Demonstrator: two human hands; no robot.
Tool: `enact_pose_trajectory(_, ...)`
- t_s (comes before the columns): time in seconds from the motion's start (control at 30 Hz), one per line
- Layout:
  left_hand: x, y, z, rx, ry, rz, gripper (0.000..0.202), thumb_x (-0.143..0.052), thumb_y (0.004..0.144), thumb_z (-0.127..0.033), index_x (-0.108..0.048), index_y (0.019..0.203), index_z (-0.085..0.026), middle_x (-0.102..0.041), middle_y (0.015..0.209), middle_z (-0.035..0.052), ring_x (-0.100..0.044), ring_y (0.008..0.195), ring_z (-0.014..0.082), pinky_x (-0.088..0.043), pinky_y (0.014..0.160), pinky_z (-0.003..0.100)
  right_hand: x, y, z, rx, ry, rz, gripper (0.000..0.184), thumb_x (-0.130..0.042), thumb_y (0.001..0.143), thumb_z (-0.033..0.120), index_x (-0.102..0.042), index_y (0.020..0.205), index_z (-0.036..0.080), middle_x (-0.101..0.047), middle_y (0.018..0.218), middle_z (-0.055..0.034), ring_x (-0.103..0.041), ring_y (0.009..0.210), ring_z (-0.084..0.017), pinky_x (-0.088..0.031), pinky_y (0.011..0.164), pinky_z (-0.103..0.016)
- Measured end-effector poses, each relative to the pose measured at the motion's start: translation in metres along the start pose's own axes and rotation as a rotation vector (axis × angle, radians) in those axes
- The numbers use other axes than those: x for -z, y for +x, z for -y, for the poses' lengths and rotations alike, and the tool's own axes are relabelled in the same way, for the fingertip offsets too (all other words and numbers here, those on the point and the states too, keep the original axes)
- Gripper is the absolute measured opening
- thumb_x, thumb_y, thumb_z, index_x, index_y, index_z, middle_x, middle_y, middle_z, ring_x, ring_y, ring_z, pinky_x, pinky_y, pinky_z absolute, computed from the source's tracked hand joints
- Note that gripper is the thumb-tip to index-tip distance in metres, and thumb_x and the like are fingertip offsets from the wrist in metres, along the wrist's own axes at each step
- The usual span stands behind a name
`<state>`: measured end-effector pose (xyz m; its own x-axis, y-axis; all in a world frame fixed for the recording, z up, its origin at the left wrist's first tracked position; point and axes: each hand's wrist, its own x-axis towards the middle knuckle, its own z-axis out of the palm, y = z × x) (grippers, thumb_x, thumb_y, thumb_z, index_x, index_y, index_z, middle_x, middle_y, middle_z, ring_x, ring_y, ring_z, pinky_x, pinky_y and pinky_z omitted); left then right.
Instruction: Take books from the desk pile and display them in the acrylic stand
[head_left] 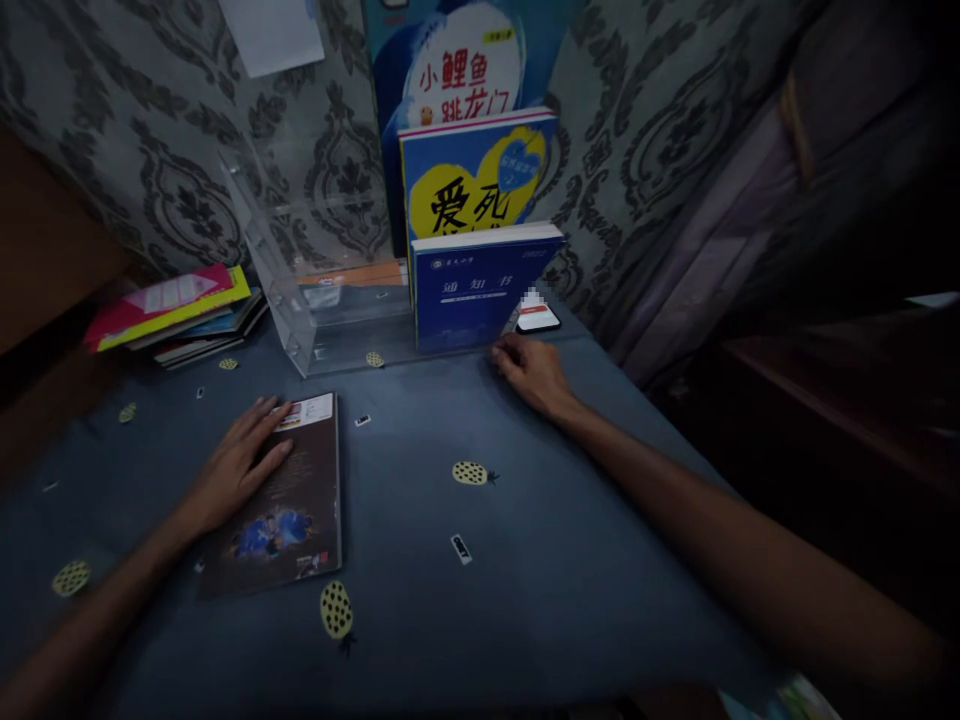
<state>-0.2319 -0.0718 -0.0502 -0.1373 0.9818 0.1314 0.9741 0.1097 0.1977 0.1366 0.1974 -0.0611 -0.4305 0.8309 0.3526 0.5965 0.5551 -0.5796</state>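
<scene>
My left hand lies flat with fingers stretched out on a dark book that rests face-up on the blue tablecloth. My right hand rests on the cloth with fingers loosely curled, just in front of the lower right corner of a small blue book. That book stands upright in a clear acrylic stand. Behind it stand a blue and yellow book and a taller blue book. I cannot make out anything in my right hand.
A pile of thin colourful books lies at the back left. A phone lies beside the stand at the right. Patterned wallpaper closes the back. The table's right edge drops off into a dark area.
</scene>
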Motion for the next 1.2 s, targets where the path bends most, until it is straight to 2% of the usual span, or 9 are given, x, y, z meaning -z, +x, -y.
enact_pose_trajectory(0.13,-0.005,0.008,-0.032,-0.026,-0.027,0.015,0.062,-0.035,0.098,-0.055,-0.040,0.155,-0.030,-0.039,0.162,0.0047,-0.031,0.152,0.0295,-0.033,0.120,0.053,0.000,0.000,0.001,0.001,0.003,-0.013,0.022,-0.051,0.089,0.027,-0.070,0.092,0.018,-0.073,0.073,-0.0063,-0.065,0.068,-0.022,-0.045,0.063,-0.030)
enact_pose_trajectory(0.23,-0.012,0.019,-0.054,-0.064,-0.052,0.019,0.062,-0.035,0.099,-0.057,-0.041,0.154,-0.029,-0.039,0.162,0.0049,-0.029,0.152,0.0293,-0.030,0.122,0.054,0.000,-0.001,0.002,-0.010,0.016,0.001,0.023,-0.050,0.090,0.026,-0.071,0.095,0.017,-0.073,0.075,-0.0075,-0.065,0.068,-0.022,-0.045,0.065,-0.031)
enact_pose_trajectory(0.57,-0.053,0.071,-0.137,-0.164,-0.131,-0.105,0.061,-0.037,0.100,-0.059,-0.048,0.148,-0.022,-0.045,0.155,0.0148,-0.034,0.149,0.0322,-0.029,0.122,0.054,-0.001,-0.003,0.005,0.010,-0.026,-0.001,0.022,-0.052,0.092,0.028,-0.072,0.095,0.019,-0.073,0.079,-0.0067,-0.063,0.070,-0.021,-0.043,0.067,-0.031)
enact_pose_trajectory(0.77,-0.066,0.095,-0.185,-0.175,-0.083,-0.127,0.059,-0.043,0.100,-0.052,-0.050,0.143,-0.012,-0.050,0.147,0.0231,-0.039,0.143,0.0381,-0.032,0.118,0.056,0.002,-0.008,0.012,0.039,-0.062,-0.010,0.023,-0.049,0.094,0.025,-0.071,0.098,0.018,-0.074,0.086,-0.0077,-0.065,0.077,-0.022,-0.045,0.070,-0.031)
enact_pose_trajectory(0.87,-0.064,0.100,-0.191,-0.192,-0.110,-0.113,0.054,-0.044,0.101,-0.047,-0.049,0.143,-0.013,-0.050,0.147,0.0207,-0.041,0.141,0.0362,-0.034,0.117,0.056,0.007,-0.016,0.022,0.131,-0.100,-0.042,0.023,-0.048,0.095,0.023,-0.070,0.097,0.017,-0.074,0.093,-0.0090,-0.066,0.085,-0.023,-0.047,0.076,-0.032)
enact_pose_trajectory(0.97,-0.057,0.100,-0.179,-0.255,-0.229,-0.118,0.046,-0.040,0.102,-0.038,-0.050,0.139,-0.013,-0.052,0.144,0.0181,-0.046,0.138,0.0308,-0.038,0.116,0.051,0.011,-0.028,0.037,0.252,-0.100,-0.022,0.022,-0.047,0.098,0.020,-0.069,0.097,0.016,-0.073,0.096,-0.0103,-0.066,0.090,-0.023,-0.048,0.081,-0.034)
enact_pose_trajectory(1.07,-0.048,0.097,-0.159,-0.262,-0.355,-0.206,0.035,-0.037,0.100,-0.030,-0.057,0.127,-0.017,-0.062,0.130,0.0133,-0.057,0.125,0.0256,-0.046,0.109,0.046,0.011,-0.040,0.055,0.383,-0.085,0.050,0.021,-0.048,0.100,0.020,-0.069,0.100,0.016,-0.074,0.099,-0.0104,-0.067,0.094,-0.024,-0.050,0.086,-0.038)
enact_pose_trajectory(1.2,-0.044,0.093,-0.142,-0.233,-0.386,-0.283,0.027,-0.039,0.098,-0.024,-0.059,0.117,-0.020,-0.069,0.111,0.0078,-0.065,0.107,0.0231,-0.053,0.099,0.043,-0.001,-0.048,0.074,0.592,-0.053,0.205,0.026,-0.046,0.101,0.018,-0.067,0.116,0.018,-0.070,0.125,-0.0125,-0.063,0.119,-0.025,-0.046,0.104,-0.047)
